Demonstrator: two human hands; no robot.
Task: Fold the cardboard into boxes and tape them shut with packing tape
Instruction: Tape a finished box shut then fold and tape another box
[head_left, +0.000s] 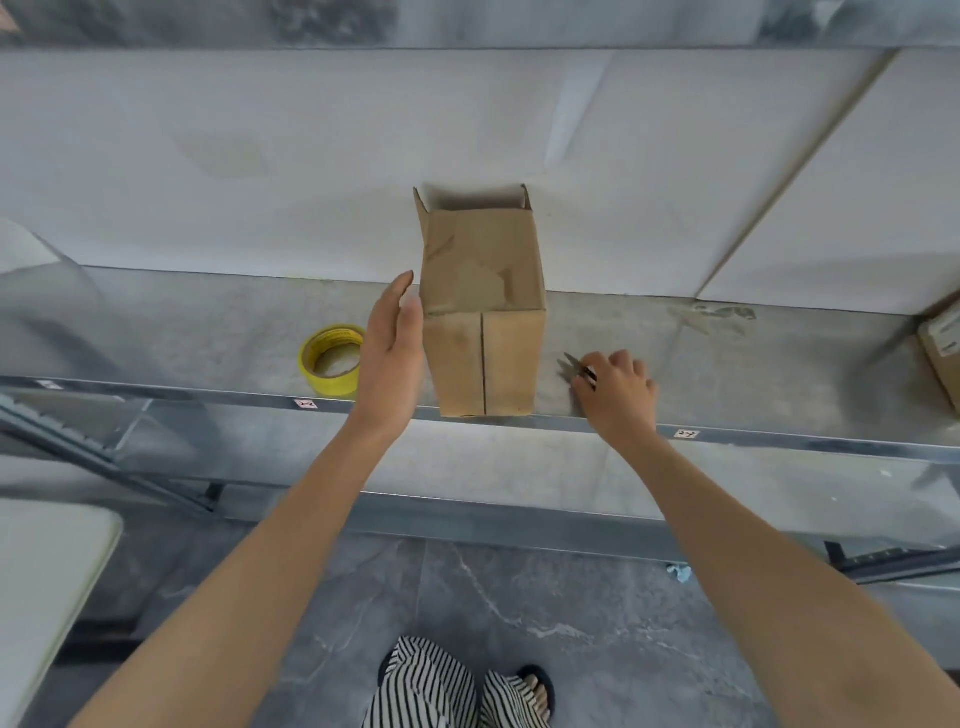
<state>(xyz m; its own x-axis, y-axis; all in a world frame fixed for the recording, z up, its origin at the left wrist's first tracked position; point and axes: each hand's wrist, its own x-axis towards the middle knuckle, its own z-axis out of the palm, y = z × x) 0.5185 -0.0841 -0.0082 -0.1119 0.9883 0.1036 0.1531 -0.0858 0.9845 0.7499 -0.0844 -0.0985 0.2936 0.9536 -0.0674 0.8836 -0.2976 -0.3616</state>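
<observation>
A brown cardboard box (483, 306) lies on its side on the metal shelf (727, 364), its closed end with a centre seam facing me and its far flaps open toward the wall. My left hand (392, 343) is flat, fingers straight, against the box's left side. To the right of the box, my right hand (615, 392) pinches a small pair of snips (574, 366) that rests on the shelf. A yellow roll of packing tape (332, 361) lies on the shelf, left of my left hand.
A white wall rises behind the shelf. Another cardboard box (943, 353) sits at the shelf's far right edge. A white table corner (47, 571) shows at lower left. Below are a grey tiled floor (519, 597) and my striped trousers.
</observation>
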